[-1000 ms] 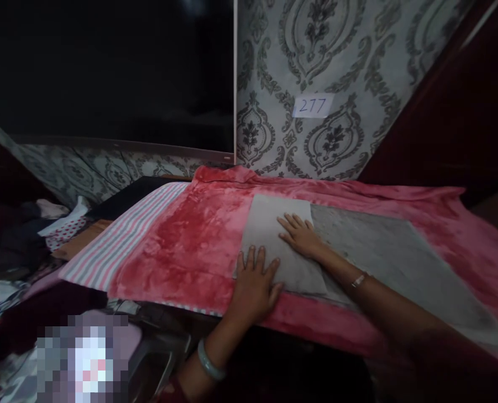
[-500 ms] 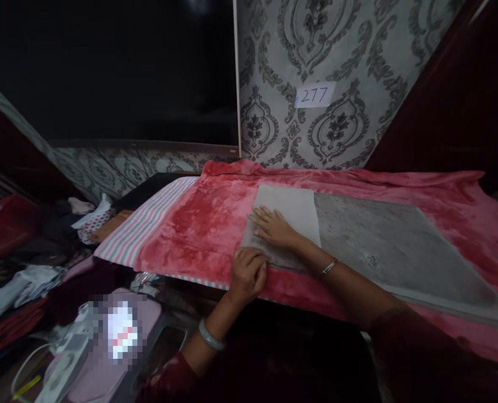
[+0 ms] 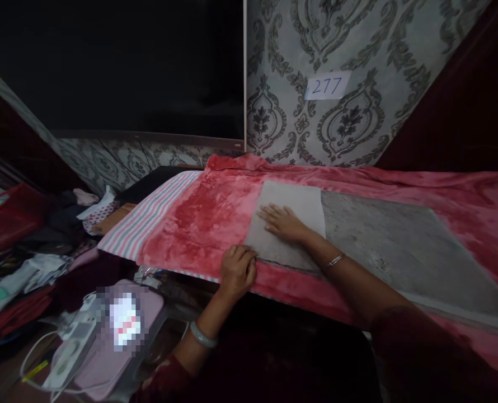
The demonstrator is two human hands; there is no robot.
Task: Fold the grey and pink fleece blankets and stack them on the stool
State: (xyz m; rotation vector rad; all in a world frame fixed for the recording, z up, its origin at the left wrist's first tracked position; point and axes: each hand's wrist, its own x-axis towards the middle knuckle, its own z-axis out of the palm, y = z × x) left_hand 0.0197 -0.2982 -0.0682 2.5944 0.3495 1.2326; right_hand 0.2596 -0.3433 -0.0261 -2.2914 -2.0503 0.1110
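A long grey cloth (image 3: 370, 252) lies flat over a red plush blanket (image 3: 202, 224), with a paler grey section (image 3: 303, 198) at its left end. My right hand (image 3: 286, 223) rests palm down on that paler section, its fingers spread. At the near left corner of the cloth is my left hand (image 3: 237, 271). Its fingers are curled in against the thumb, closed on the cloth's edge; the fingertips are partly hidden. Both hands are close together, the left one nearer to me.
A striped blanket edge (image 3: 152, 212) shows on the left. Below it stand a pink case (image 3: 110, 358) with a blurred lit screen, a white power strip (image 3: 70, 347) and cables. Heaped clothes (image 3: 34, 274) lie far left. A large dark television (image 3: 118, 67) hangs behind.
My left hand has shifted slightly left along the near edge, away from my right hand. My right hand stays flat on the paler section. The view has turned a little.
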